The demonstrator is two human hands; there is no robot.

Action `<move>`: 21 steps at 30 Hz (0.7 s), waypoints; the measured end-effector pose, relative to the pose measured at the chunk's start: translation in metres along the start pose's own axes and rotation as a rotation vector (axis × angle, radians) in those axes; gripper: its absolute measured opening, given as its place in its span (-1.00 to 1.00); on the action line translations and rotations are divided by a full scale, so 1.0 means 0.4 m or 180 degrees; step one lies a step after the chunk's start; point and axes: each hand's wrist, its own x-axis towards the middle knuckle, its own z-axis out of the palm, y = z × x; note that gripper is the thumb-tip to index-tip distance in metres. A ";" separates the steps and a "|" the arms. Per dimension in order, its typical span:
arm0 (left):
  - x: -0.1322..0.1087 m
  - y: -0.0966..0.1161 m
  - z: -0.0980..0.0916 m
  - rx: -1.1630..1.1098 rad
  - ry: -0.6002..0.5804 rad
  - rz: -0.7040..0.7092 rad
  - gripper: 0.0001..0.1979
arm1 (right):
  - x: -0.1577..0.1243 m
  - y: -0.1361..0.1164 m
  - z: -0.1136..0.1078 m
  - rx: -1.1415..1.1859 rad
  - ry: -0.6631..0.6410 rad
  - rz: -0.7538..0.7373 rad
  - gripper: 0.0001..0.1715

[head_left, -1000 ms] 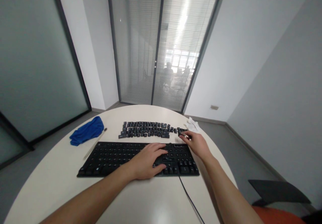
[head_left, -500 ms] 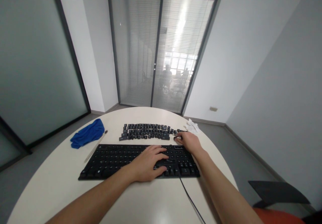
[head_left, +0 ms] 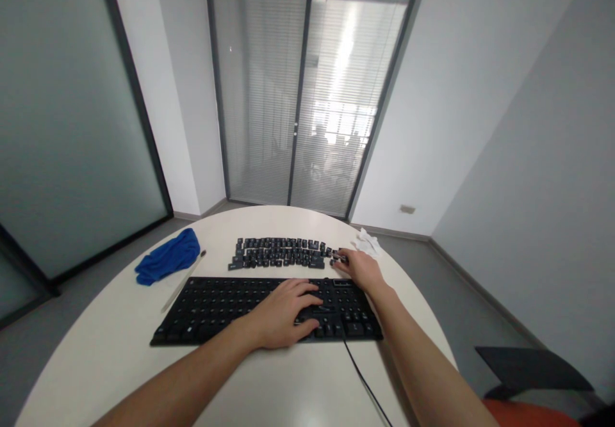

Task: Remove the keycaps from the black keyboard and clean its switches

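Across the table lies a black keyboard (head_left: 225,299) with its keys facing up. My left hand (head_left: 291,312) rests on its right-middle part, fingers spread, holding nothing. Behind the keyboard, loose black keycaps (head_left: 278,252) are laid out in curved rows. My right hand (head_left: 358,267) is at the right end of those rows, beyond the keyboard's upper right corner. Its fingers are pinched together around a small, thin, shiny thing, too small to name, close to a few keycaps.
On the left lie a blue cloth (head_left: 168,257) and a slim brush (head_left: 185,280) with a dark tip. A crumpled white tissue (head_left: 368,242) sits behind my right hand. The keyboard's black cable (head_left: 365,383) runs off the front of the round white table (head_left: 269,388).
My right fingers have shifted slightly among the keycaps at the right end. The left hand stays in place on the keyboard. The whole view has tilted a little.
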 end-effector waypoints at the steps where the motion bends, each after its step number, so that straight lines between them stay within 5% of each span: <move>1: 0.000 0.000 0.000 -0.0001 0.0013 0.0018 -0.62 | -0.003 0.004 -0.002 0.0039 0.0031 0.0009 -0.68; 5: 0.003 0.002 -0.004 0.0056 0.0053 0.0064 -0.62 | -0.020 0.030 -0.020 0.0196 0.0251 0.0120 -0.60; 13: 0.019 0.016 0.007 0.0315 0.0123 -0.0134 -0.70 | -0.071 0.120 -0.069 0.1795 0.1494 0.0615 -0.09; 21: 0.025 0.020 0.022 0.0492 0.0171 -0.0335 -0.69 | -0.059 0.138 -0.037 0.2694 0.1192 0.0621 -0.25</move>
